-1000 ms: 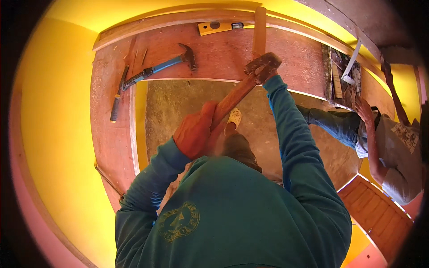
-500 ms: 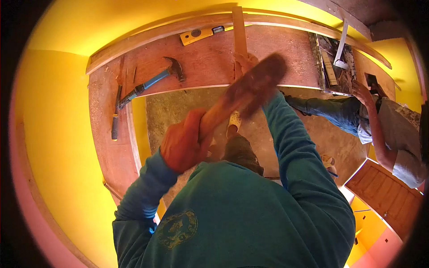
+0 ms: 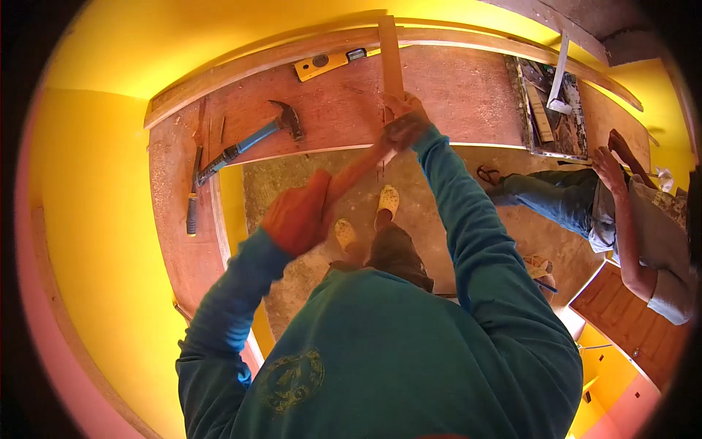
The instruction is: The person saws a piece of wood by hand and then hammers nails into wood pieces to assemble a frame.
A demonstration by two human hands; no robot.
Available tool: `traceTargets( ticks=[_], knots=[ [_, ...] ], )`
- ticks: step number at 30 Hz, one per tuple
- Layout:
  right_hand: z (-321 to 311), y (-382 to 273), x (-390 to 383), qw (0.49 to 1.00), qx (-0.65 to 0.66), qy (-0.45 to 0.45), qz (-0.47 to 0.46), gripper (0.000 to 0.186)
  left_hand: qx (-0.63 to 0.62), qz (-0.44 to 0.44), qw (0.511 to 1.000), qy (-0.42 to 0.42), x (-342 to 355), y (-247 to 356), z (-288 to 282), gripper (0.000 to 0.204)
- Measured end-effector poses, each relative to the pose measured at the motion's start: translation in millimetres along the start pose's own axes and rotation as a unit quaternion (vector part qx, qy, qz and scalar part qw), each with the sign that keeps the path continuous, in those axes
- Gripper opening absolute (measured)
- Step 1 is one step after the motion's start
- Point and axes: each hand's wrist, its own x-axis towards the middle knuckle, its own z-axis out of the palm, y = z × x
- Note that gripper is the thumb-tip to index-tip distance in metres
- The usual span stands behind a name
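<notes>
In the middle of the frame, the left hand (image 3: 298, 216) is closed around the round wooden handle of a brown mallet-like hammer (image 3: 358, 173), which slants up to the right, its dark, slightly blurred head overlapping the right hand (image 3: 411, 111). That right hand, in a blue-green sleeve, is at the lower end of a flat, light-brown wooden strip (image 3: 391, 62) running to the top edge of the frame; the hammer head partly hides its fingers, so I cannot tell whether they grip the strip. The strip lies across a reddish plywood bench (image 3: 457, 95). Left of it, in the upper part, is a yellow spirit level (image 3: 322, 67); farther left lies a blue-handled claw hammer (image 3: 256, 137), with a slim dark-handled tool (image 3: 191, 214) just beside its handle end. At upper right sits a dark, stained shallow tray (image 3: 522, 102), near a person in a grey shirt (image 3: 640, 219) at the right edge.
</notes>
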Motion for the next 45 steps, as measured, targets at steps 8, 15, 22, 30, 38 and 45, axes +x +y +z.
traceTargets(
  ticks=[8,15,22,30,38,45],
  knots=[
    [-26,12,6,0.994,0.069,-0.044,-0.073,0.021,-0.098,-0.018,0.994,0.045,10,44,-23,0.024],
    [-7,-7,-1,0.999,-0.017,-0.02,-0.022,0.018,-0.023,-0.12,0.989,-0.087,5,-6,10,0.025],
    [-18,8,5,0.986,0.012,0.001,-0.167,0.019,-0.065,0.038,0.994,0.078,13,50,-29,0.031],
    [-21,-7,11,0.999,-0.016,0.027,-0.022,0.021,-0.036,-0.116,0.989,-0.087,11,8,15,0.032],
    [-13,11,7,0.998,0.025,-0.002,-0.064,0.018,-0.075,-0.05,0.996,0.007,6,16,10,0.03],
    [-27,12,24,0.993,0.037,0.003,-0.115,0.018,-0.03,-0.077,0.996,-0.011,20,30,-2,0.028]
  ],
)
